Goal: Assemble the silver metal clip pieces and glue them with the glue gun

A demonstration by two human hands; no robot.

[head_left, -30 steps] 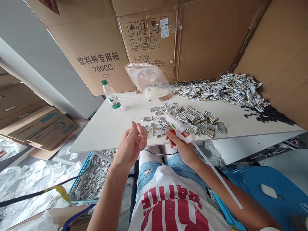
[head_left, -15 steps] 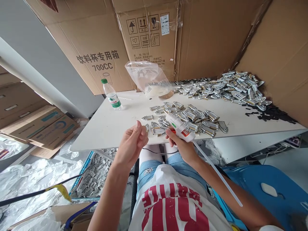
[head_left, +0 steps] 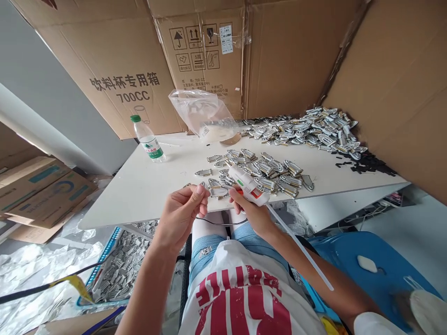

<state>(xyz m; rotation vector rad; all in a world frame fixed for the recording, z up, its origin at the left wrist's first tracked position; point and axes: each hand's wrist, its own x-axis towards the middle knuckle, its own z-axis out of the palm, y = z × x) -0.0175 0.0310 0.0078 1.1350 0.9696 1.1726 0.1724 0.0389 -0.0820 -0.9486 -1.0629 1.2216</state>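
A glue gun (head_left: 245,182) is held in the right hand (head_left: 254,213) at the centre of the frame, above the near edge of the tabletop (head_left: 129,197).

The right grip is closed around the gun's handle, and the nozzle is pointed toward the upper left, over a loose group of boat-shaped pieces (head_left: 268,168); a long glue stick (head_left: 300,248) is trailed from its back toward the lower right. The left hand (head_left: 181,209) is placed just left of centre, its fingers curled and its thumb brought against the forefinger; whether anything is pinched there cannot be told. A larger heap (head_left: 324,132) is piled at the upper right, with black strips (head_left: 377,165) scattered beside it. A bottle (head_left: 150,145) is stood upright at the upper left, and a plastic bag (head_left: 206,111) is set near the upper centre.
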